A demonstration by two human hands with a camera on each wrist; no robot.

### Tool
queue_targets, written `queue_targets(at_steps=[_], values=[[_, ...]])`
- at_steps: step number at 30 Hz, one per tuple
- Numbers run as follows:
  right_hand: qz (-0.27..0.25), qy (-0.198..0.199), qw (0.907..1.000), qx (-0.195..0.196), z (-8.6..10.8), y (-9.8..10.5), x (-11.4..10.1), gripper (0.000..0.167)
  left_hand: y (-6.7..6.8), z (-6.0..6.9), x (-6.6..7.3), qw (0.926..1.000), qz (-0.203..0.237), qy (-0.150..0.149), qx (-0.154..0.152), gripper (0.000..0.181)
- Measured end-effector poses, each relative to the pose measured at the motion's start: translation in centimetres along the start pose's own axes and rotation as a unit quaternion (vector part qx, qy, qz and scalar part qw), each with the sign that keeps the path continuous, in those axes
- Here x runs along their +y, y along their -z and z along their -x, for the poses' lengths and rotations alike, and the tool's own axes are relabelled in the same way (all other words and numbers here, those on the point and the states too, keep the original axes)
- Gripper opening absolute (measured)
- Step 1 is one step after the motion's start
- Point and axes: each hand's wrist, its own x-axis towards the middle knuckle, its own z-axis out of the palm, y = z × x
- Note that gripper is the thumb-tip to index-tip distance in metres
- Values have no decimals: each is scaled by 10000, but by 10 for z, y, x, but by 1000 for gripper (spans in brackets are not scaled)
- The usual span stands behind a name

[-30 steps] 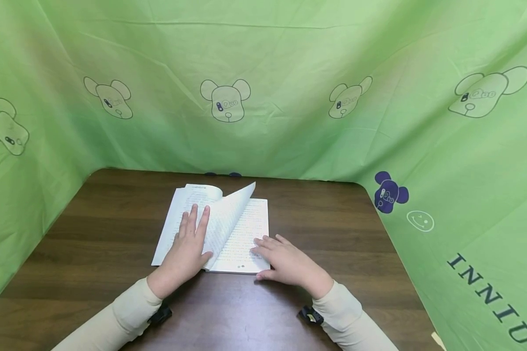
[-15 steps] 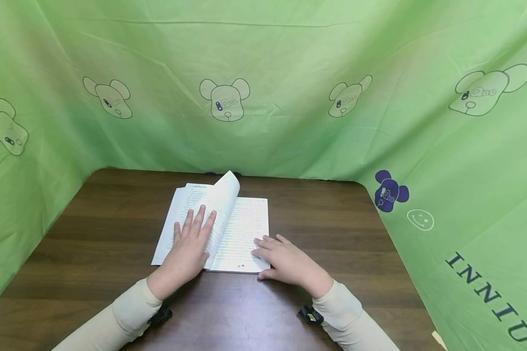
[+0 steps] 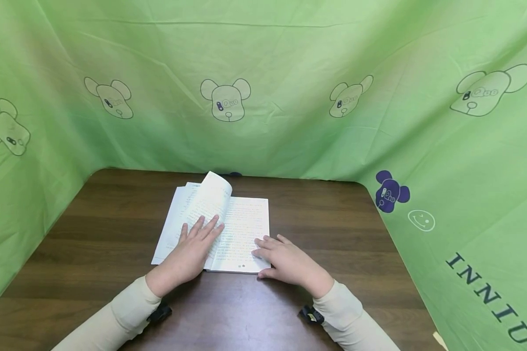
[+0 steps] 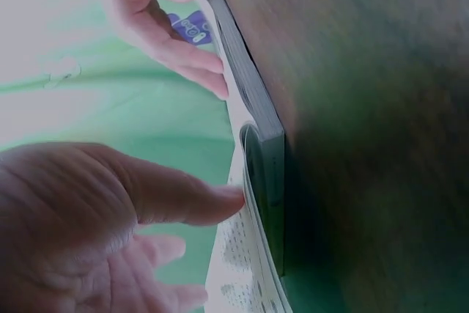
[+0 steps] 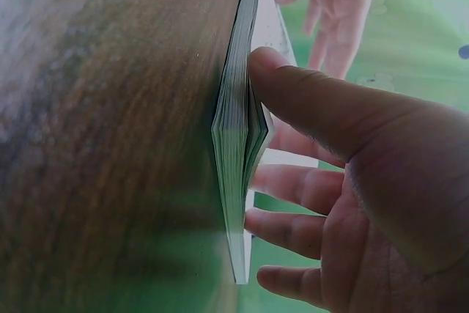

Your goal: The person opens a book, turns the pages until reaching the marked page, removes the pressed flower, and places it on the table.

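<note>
Book [image 3: 243, 226] lies open near tabletop's [image 3: 329, 219] far edge, left pages under left hand [image 3: 189, 254], fingers straight, gripping nothing; right hand [image 3: 290, 262], fingers loosely extended, at book's near right corner.

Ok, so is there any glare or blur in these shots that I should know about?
Head view: fairly clear, but a pale sheen lies on the table, on the near side of the book; left wrist view: hazy, the green cloth washed out toward the upper left, the table blurred; right wrist view: the table blurred too, with a greenish cast low down.
</note>
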Motion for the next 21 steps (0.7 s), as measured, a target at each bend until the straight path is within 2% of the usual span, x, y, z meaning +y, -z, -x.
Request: queue_targets(at_steps=[7, 16, 21], values=[[-39, 21, 10000, -4, 0, 1, 1, 55, 2, -1, -6, 9989, 143, -105, -443, 62], [-51, 96, 9999, -6, 0, 3, 1, 54, 6, -1, -8, 9972, 111, -151, -729, 62], [-56, 101, 9999, -22, 0, 3, 2, 54, 8, 0, -7, 9931, 183, -49, -1158, 60]])
